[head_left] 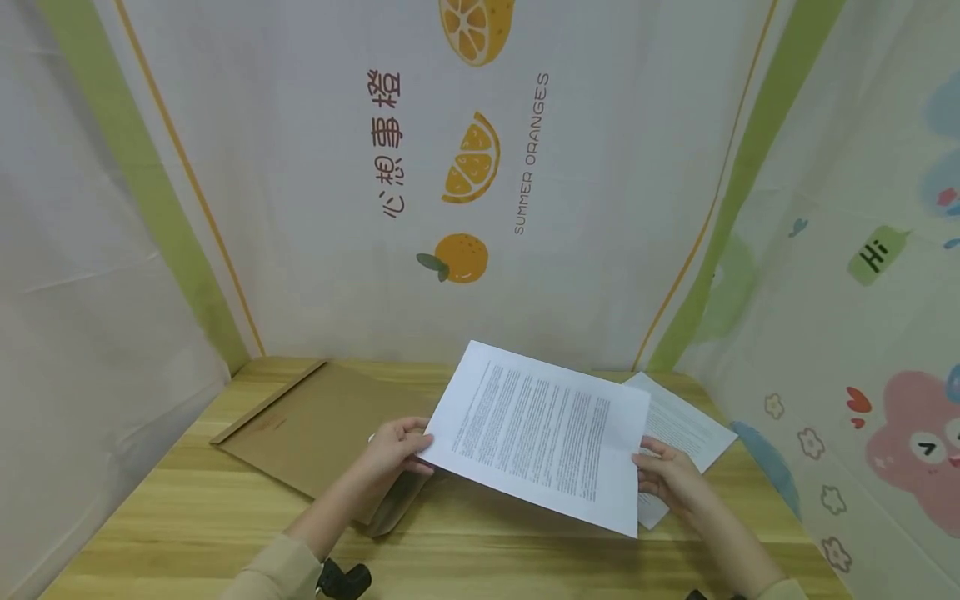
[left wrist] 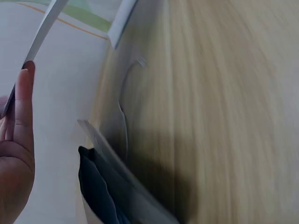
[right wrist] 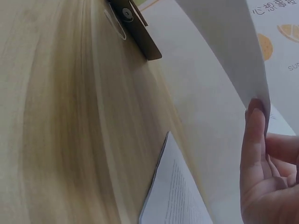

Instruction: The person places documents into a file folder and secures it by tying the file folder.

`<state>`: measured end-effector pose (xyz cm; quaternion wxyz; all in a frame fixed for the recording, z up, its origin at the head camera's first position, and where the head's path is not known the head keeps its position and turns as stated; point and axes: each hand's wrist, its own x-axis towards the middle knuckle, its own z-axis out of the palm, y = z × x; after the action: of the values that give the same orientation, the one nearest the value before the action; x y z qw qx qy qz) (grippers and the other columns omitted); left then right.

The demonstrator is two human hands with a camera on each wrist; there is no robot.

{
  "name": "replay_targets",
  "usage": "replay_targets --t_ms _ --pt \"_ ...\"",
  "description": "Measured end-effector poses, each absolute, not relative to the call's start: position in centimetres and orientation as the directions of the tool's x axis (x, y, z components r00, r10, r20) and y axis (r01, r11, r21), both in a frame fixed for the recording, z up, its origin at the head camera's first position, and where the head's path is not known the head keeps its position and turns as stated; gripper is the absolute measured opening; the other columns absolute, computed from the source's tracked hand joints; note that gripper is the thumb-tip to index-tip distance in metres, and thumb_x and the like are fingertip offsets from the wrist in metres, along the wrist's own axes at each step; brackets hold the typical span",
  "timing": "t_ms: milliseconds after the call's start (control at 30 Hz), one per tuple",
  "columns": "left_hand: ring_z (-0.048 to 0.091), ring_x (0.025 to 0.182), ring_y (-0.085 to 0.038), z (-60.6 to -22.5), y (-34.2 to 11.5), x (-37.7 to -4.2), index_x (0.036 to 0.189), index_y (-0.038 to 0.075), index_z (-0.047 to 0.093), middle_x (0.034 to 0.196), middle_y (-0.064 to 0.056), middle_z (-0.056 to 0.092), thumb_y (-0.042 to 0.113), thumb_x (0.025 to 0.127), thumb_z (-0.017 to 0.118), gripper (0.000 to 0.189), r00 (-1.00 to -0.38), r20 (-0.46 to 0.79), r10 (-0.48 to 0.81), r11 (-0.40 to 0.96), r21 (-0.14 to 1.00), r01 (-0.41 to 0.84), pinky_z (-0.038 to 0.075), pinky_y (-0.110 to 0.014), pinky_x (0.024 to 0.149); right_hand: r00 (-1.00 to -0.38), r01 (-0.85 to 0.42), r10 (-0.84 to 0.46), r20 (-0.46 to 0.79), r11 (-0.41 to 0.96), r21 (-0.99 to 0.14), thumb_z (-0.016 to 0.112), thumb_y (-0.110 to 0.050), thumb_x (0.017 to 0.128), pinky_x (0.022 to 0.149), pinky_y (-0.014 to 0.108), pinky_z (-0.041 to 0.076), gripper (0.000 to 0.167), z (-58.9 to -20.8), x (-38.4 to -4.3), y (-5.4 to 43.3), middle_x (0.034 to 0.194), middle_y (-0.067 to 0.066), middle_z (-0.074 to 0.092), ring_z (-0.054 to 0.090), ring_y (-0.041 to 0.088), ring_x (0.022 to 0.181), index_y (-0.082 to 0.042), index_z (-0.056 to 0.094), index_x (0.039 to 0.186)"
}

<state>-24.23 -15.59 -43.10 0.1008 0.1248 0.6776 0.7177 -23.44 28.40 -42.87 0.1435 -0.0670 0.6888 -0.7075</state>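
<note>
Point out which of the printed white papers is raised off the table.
The rectangular white printed sheet held between the left hand and right hand; the other white printed paper lies on the yellowish wooden table.

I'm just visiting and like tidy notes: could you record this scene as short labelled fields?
Left hand: pinches the left edge of the printed paper
Right hand: pinches its right edge
Printed paper: tilted, raised above the wooden table
Brown envelope: on the table, left
Other paper: on the table, right, partly hidden
Backdrop: pale, with orange fruit pictures
</note>
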Motion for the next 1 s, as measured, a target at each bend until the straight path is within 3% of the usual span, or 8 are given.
replay_targets --t_ms 200,333,433,533,667,733,900,1000 --pt "0.068 0.077 -0.023 -43.3 -17.1 -23.5 0.133 -0.017 0.039 0.092 -0.020 0.069 0.001 0.091 0.061 0.051 -0.921 0.069 0.382 0.125 0.984 0.126 0.057 -0.039 0.064 -0.940 0.161 -0.308 -0.146 -0.024 -0.987 0.053 -0.007 0.096 0.073 0.027 0.055 0.054 -43.3 -23.0 28.1 0.096 0.005 0.070 0.068 0.017 0.082 0.016 0.029 0.139" --pt "0.064 0.075 -0.022 -43.3 -17.8 -23.3 0.137 -0.013 0.039 0.087 -0.014 0.068 0.003 0.088 0.065 0.058 -0.909 0.103 0.404 0.213 0.956 0.204 0.055 -0.036 0.066 -0.923 0.179 -0.355 -0.145 -0.062 -0.982 0.051 -0.005 0.097 0.074 0.027 0.054 0.048 -43.7 -22.6 27.9 0.098 0.005 0.069 0.067 0.017 0.083 0.015 0.034 0.137" --pt "0.063 0.079 -0.023 -43.3 -18.2 -23.3 0.135 -0.012 0.042 0.089 -0.012 0.067 0.002 0.087 0.067 0.056 -0.894 0.150 0.422 0.278 0.917 0.286 0.054 -0.032 0.069 -0.914 0.195 -0.378 -0.151 -0.082 -0.977 0.051 -0.005 0.097 0.074 0.026 0.054 0.046 -44.2 -22.4 27.6 0.098 0.005 0.069 0.067 0.016 0.083 0.015 0.036 0.135" --pt "0.063 0.090 -0.028 -43.5 -18.5 -23.2 0.132 -0.011 0.047 0.100 -0.015 0.066 0.001 0.087 0.066 0.050 -0.873 0.195 0.447 0.361 0.854 0.376 0.054 -0.037 0.077 -0.906 0.221 -0.387 -0.170 -0.092 -0.971 0.052 -0.005 0.097 0.073 0.025 0.054 0.050 -44.7 -22.2 27.2 0.098 0.005 0.068 0.067 0.015 0.083 0.018 0.031 0.136" --pt "0.059 0.106 -0.038 -43.6 -19.1 -22.8 0.129 -0.011 0.050 0.115 -0.021 0.062 0.000 0.087 0.064 0.045 -0.846 0.229 0.482 0.479 0.740 0.473 0.047 -0.053 0.089 -0.901 0.258 -0.384 -0.203 -0.098 -0.961 0.053 -0.004 0.096 0.074 0.024 0.054 0.055 -45.3 -22.1 26.8 0.099 0.006 0.068 0.067 0.015 0.083 0.019 0.027 0.138" --pt "0.057 0.110 -0.040 -43.6 -19.3 -22.5 0.127 -0.011 0.051 0.119 -0.023 0.061 -0.001 0.088 0.063 0.043 -0.841 0.226 0.492 0.528 0.691 0.494 0.044 -0.056 0.093 -0.901 0.264 -0.379 -0.212 -0.092 -0.960 0.054 -0.004 0.095 0.074 0.024 0.054 0.055 -45.6 -22.0 26.7 0.098 0.006 0.069 0.067 0.015 0.082 0.019 0.029 0.138" --pt "0.057 0.112 -0.034 -43.8 -19.7 -21.9 0.123 -0.004 0.057 0.120 -0.017 0.061 0.007 0.085 0.069 0.041 -0.828 0.238 0.507 0.688 0.468 0.555 0.045 -0.049 0.093 -0.896 0.267 -0.387 -0.219 -0.073 -0.961 0.055 -0.004 0.094 0.073 0.024 0.054 0.055 -46.0 -21.8 26.5 0.096 0.005 0.069 0.067 0.015 0.081 0.020 0.030 0.137" --pt "0.060 0.105 -0.028 -43.9 -19.8 -21.6 0.122 0.002 0.060 0.117 -0.011 0.063 0.018 0.081 0.074 0.046 -0.817 0.255 0.518 0.766 0.287 0.575 0.050 -0.045 0.086 -0.892 0.271 -0.396 -0.219 -0.080 -0.959 0.055 -0.003 0.094 0.072 0.024 0.054 0.056 -46.3 -21.7 26.4 0.097 0.007 0.069 0.067 0.015 0.082 0.022 0.028 0.136"
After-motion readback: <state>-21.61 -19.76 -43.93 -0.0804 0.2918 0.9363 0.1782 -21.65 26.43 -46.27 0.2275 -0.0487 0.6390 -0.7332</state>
